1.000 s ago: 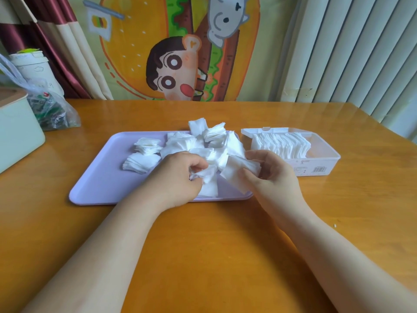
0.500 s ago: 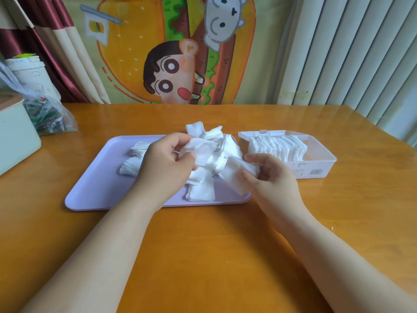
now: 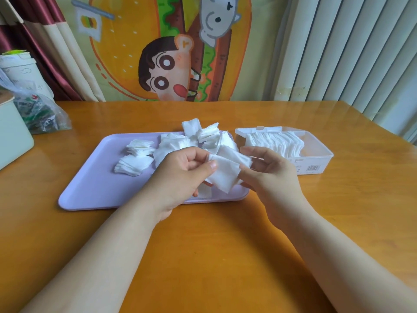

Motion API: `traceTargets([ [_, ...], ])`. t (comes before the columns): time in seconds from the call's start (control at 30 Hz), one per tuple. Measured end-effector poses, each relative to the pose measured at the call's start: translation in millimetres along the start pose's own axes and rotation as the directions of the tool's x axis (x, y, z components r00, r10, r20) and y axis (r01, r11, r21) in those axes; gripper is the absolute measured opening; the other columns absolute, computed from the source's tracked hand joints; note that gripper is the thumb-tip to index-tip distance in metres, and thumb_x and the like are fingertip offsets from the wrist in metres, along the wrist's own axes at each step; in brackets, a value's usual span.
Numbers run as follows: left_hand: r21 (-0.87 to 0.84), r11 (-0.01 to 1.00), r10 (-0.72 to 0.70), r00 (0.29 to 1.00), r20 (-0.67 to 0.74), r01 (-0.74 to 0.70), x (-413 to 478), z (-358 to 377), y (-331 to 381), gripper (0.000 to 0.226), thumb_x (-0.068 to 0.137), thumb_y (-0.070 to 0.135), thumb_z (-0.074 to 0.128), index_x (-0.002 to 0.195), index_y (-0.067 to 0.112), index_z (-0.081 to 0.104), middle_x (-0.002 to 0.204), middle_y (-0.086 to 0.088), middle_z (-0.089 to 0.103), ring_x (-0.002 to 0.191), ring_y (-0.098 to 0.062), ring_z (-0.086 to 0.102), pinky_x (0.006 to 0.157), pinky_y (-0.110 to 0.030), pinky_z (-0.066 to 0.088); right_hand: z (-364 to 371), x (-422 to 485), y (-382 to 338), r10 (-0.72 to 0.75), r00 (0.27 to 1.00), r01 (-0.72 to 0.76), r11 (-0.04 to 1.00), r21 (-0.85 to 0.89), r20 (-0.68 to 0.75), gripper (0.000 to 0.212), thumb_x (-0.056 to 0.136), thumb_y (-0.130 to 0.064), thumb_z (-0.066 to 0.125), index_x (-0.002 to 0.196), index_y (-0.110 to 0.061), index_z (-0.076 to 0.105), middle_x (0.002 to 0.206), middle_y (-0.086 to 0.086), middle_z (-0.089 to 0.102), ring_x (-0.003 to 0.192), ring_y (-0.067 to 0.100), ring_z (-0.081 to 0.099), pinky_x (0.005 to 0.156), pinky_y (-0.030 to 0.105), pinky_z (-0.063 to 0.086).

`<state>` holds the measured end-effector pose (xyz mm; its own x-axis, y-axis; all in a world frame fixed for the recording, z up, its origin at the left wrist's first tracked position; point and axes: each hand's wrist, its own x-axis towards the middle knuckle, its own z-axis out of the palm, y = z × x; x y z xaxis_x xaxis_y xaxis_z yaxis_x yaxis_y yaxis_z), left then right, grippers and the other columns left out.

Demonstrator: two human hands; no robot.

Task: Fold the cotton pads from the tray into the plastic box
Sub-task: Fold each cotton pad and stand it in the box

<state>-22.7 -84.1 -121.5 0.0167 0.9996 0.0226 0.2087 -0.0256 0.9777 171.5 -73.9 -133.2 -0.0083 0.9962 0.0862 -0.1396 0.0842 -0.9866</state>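
Your left grip (image 3: pixel 180 177) and right grip (image 3: pixel 270 179) both pinch one white square cotton pad (image 3: pixel 225 175) over the lilac plastic tray (image 3: pixel 90 177). Just right of it, the clear plastic box (image 3: pixel 320 161) sits on the orange wooden surface (image 3: pixel 203 256).
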Motion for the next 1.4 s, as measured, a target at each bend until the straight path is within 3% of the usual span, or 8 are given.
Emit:
traceTargets([
  [0.2, -0.071, 0.995, 0.063, 0.997, -0.038, -0.065, 2.7, -6.3, -3.5, 0.009, 0.093, 0.015, 0.077, 0.102, 0.016, 0.076, 0.085, 0.006, 0.075, 0.067, 0.003, 0.062, 0.06, -0.009, 0.046, -2.0, 1.9, 0.6, 0.005, 1.0, -0.005, 1.0, -0.002, 0.013, 0.038, 0.091, 0.012, 0.07, 0.12, -0.013, 0.068, 0.086, 0.01, 0.082, 0.075, 0.017, 0.076, 0.068, 0.022, 0.057],
  [0.4, -0.121, 0.988, 0.091, 0.995, -0.032, -0.094, 0.6, 0.8, -1.1, 0.015, 0.087, 0.006, 0.081, 0.1, 0.01, 0.075, 0.079, 0.007, 0.075, 0.066, 0.001, 0.065, 0.059, -0.009, 0.047, -2.8, 1.2, 0.4, 0.022, 0.995, -0.02, 1.0, -0.019, 0.097, 0.044, 0.089, 0.016, 0.069, 0.122, -0.013, 0.069, 0.103, 0.018, 0.081, 0.101, 0.038, 0.077, 0.093, 0.046, 0.058],
  [0.6, -0.04, 0.988, 0.141, 0.981, -0.135, -0.147, 3.0, 2.6, -5.3, 0.019, 0.084, 0.012, 0.086, 0.096, 0.017, 0.072, 0.085, 0.004, 0.073, 0.079, -0.011, 0.065, 0.076, -0.024, 0.058, -3.2, 1.3, 4.4, 0.005, 0.989, -0.004, 1.0, -0.01, 0.146, 0.035, 0.092, 0.007, 0.074, 0.122, -0.011, 0.071, 0.099, 0.036, 0.072, 0.082, 0.028, 0.072, 0.086, 0.043, 0.06],
  [0.8, 0.089, 0.972, 0.228, 0.962, -0.153, -0.216, 2.2, 6.9, -3.7, 0.013, 0.086, 0.014, 0.084, 0.089, 0.023, 0.075, 0.078, 0.008, 0.069, 0.069, -0.015, 0.054, 0.064, -0.018, 0.05, -4.5, 2.6, 5.5, 0.004, 0.989, -0.005, 1.0, 0.003, 0.147, 0.033, 0.095, 0.008, 0.068, 0.124, -0.008, 0.069, 0.074, 0.008, 0.071, 0.072, 0.02, 0.068, 0.081, 0.038, 0.059],
  [1.03, 0.193, 0.943, 0.301, 0.941, -0.157, -0.27, -1.1, 9.4, -0.2, 0.011, 0.088, 0.011, 0.082, 0.09, 0.021, 0.077, 0.085, 0.001, 0.068, 0.066, -0.014, 0.05, 0.06, -0.009, 0.042, -3.8, 4.3, 3.8, 0.056, 0.986, -0.066, 0.996, 0.058, 0.158, 0.03, 0.087, -0.01, 0.078, 0.117, -0.013, 0.076, 0.086, 0.007, 0.072, 0.082, 0.025, 0.069, 0.085, 0.045, 0.057],
  [1.13, 0.211, 0.937, 0.313, 0.938, -0.147, -0.28, -2.0, 10.0, 0.8, 0.01, 0.089, 0.01, 0.08, 0.087, 0.02, 0.076, 0.083, 0.003, 0.068, 0.065, -0.012, 0.05, 0.059, -0.012, 0.044, -4.2, 4.9, 4.7, 0.068, 0.983, -0.077, 0.996, 0.047, 0.168, 0.04, 0.078, -0.026, 0.082, 0.117, -0.017, 0.078, 0.109, 0.02, 0.077, 0.098, 0.037, 0.072, 0.095, 0.055, 0.057],
  [1.27, 0.206, 0.944, 0.289, 0.947, -0.139, -0.258, -2.2, 10.5, -0.4, 0.01, 0.091, 0.011, 0.078, 0.087, 0.02, 0.075, 0.075, 0.01, 0.068, 0.063, -0.008, 0.052, 0.06, -0.013, 0.047, -5.3, 5.7, 7.5, 0.063, 0.984, -0.074, 0.995, 0.065, 0.168, 0.032, 0.086, -0.015, 0.076, 0.118, -0.014, 0.076, 0.099, 0.014, 0.076, 0.096, 0.035, 0.072, 0.095, 0.054, 0.056],
  [1.4, 0.189, 0.946, 0.291, 0.948, -0.127, -0.265, -1.1, 10.5, -1.1, 0.015, 0.09, 0.012, 0.079, 0.094, 0.026, 0.072, 0.083, 0.005, 0.067, 0.069, -0.028, 0.056, 0.062, -0.014, 0.048, -5.1, 4.6, 7.4, 0.063, 0.986, -0.073, 0.995, 0.065, 0.152, 0.022, 0.102, 0.0, 0.063, 0.119, -0.009, 0.074, 0.094, 0.012, 0.076, 0.094, 0.035, 0.071, 0.1, 0.058, 0.055],
])
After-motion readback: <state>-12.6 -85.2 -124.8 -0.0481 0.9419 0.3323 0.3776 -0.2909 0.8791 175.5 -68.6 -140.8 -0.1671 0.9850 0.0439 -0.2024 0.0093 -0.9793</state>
